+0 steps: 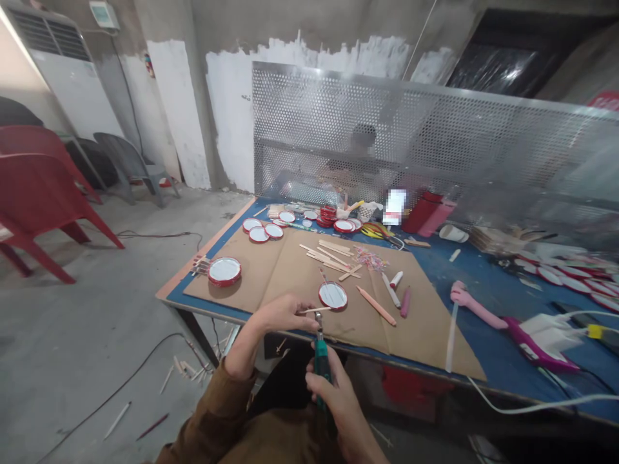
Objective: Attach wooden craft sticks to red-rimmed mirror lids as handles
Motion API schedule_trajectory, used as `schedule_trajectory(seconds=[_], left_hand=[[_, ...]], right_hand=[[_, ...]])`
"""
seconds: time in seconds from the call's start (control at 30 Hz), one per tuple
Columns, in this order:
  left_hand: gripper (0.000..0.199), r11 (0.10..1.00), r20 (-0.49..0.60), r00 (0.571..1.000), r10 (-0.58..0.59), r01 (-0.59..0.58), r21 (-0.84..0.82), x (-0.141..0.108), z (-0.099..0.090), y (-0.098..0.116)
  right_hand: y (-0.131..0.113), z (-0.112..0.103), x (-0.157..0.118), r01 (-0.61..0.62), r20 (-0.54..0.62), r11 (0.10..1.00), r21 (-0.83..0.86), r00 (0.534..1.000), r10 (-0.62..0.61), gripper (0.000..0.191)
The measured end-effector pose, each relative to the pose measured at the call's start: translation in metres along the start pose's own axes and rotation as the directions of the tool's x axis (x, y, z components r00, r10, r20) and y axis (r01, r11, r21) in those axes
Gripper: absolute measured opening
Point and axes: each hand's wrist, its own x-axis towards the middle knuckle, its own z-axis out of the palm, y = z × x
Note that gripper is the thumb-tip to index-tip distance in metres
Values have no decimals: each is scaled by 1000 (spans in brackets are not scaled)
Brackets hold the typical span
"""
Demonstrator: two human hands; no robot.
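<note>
My left hand (290, 314) reaches over the front edge of the table, its fingers closed on a thin wooden stick (315, 310). In my right hand (333, 386) is a green-and-black handheld tool (321, 354) with a metal head. That head lies close to the stick and my left fingertips; whether they touch I cannot tell. Just beyond is a small red-rimmed white drum (333, 295) on the cardboard sheet (275, 270). A thicker drum (224, 271) sits farther left. Flat wooden sticks (324, 256) and a peach-coloured rod (376, 305) lie nearby.
More red-rimmed discs (259, 234) line the back of the blue table (435, 258). A perforated metal panel (309, 129) stands behind. On the right lie a pink hammer-shaped object (476, 306), a purple power strip (536, 351) and cables. Red chairs (43, 187) stand left.
</note>
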Motion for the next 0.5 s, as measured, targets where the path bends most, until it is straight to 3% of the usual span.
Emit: schedule_trajectory(seconds=[0.2, 0.5], left_hand=[[19, 995, -178, 983, 32, -15, 98, -7, 2, 5], [14, 994, -72, 996, 44, -36, 108, -9, 0, 4]], right_hand=[[0, -10, -1, 31, -56, 999, -11, 998, -32, 43], [-5, -6, 3, 32, -23, 999, -29, 999, -33, 39]])
